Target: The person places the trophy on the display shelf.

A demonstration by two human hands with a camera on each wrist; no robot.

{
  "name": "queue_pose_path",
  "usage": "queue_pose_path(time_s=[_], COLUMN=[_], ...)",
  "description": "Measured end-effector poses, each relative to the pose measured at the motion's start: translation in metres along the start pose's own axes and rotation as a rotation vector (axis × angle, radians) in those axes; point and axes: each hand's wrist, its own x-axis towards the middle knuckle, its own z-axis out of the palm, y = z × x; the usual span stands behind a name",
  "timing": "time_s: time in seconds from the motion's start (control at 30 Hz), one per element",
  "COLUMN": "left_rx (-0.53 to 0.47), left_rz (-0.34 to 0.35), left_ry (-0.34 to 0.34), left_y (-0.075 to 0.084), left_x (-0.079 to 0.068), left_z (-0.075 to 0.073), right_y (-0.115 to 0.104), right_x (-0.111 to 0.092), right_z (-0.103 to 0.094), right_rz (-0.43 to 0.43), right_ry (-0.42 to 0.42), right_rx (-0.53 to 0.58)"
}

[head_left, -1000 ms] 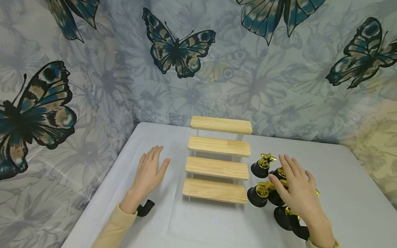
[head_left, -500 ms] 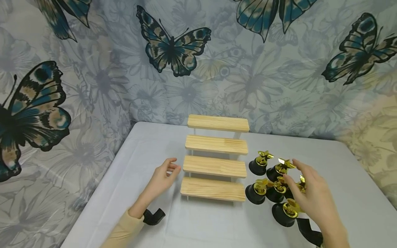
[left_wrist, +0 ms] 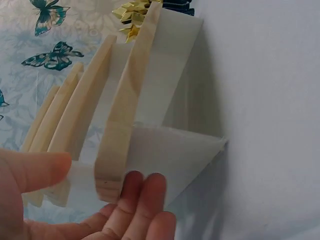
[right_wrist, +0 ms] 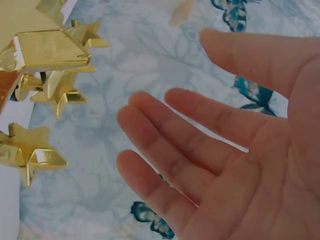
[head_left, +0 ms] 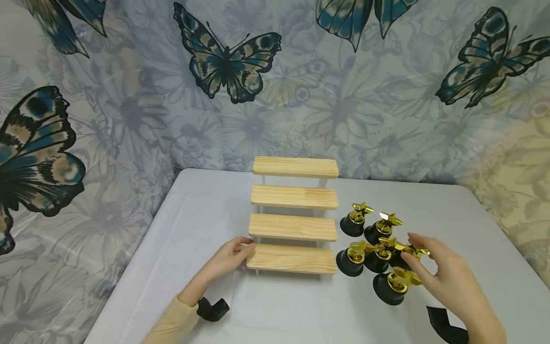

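A four-tier-looking stepped display stand (head_left: pixel 292 258) has pale wooden boards on clear side panels. My left hand (head_left: pixel 229 258) is at the left end of its lowest board. In the left wrist view, the fingertips (left_wrist: pixel 150 190) lie right at that board's end and underside, while the thumb (left_wrist: pixel 45 170) is apart from it. To the right of the stand, several small star trophies (head_left: pixel 391 289) with gold tops and black bases stand upright in a cluster. Beside them hovers my right hand (head_left: pixel 451 277), fingers loosely bent and palm bare; gold stars (right_wrist: pixel 30 150) show past its fingertips.
A white cloth (head_left: pixel 206 205) covers the table. Behind it hangs a grey-blue floral backdrop (head_left: pixel 343 95) printed with large butterflies. Black wrist mounts (head_left: pixel 212 309) are worn on both wrists.
My left hand has moved right and down to the lowest board's end, its fingers bending. My right hand has drawn back rightward from above the trophies, revealing them. The head view has shifted slightly.
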Motion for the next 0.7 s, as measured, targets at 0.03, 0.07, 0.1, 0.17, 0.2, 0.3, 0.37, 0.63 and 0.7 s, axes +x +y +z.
queue_pose_path(time_s=[0.03,0.07,0.1,0.17,0.2,0.3,0.37,0.63,0.7], left_rx=[-0.006,-0.012,-0.013,-0.019,-0.021,-0.023,-0.025,-0.058,-0.061], left_rz=[0.003,0.009,0.014,0.028,0.034,0.042,0.038,0.027,0.021], left_ry=[-0.004,-0.008,-0.009,-0.006,-0.007,-0.004,-0.004,-0.011,-0.007], left_y=[-0.001,-0.002,-0.002,-0.004,-0.005,-0.008,-0.010,0.008,0.008], left_x=[0.000,0.000,0.000,0.000,0.000,0.001,0.001,-0.009,-0.008], left_z=[0.000,0.000,0.001,0.001,0.001,0.002,0.002,0.002,0.002], right_y=[0.001,0.003,0.004,0.007,0.008,0.014,0.017,0.027,0.028], right_x=[0.000,-0.001,-0.001,-0.002,-0.003,-0.006,-0.008,-0.013,-0.015], right_z=[0.000,0.001,0.001,0.003,0.004,0.007,0.009,0.019,0.021], right_rz=[-0.012,-0.025,-0.032,-0.037,-0.035,-0.034,-0.031,-0.008,-0.010], right_ry=[-0.013,-0.028,-0.043,-0.080,-0.099,-0.146,-0.181,-0.287,-0.298], right_rx=[-0.005,-0.010,-0.015,-0.021,-0.024,-0.025,-0.024,0.011,0.020])
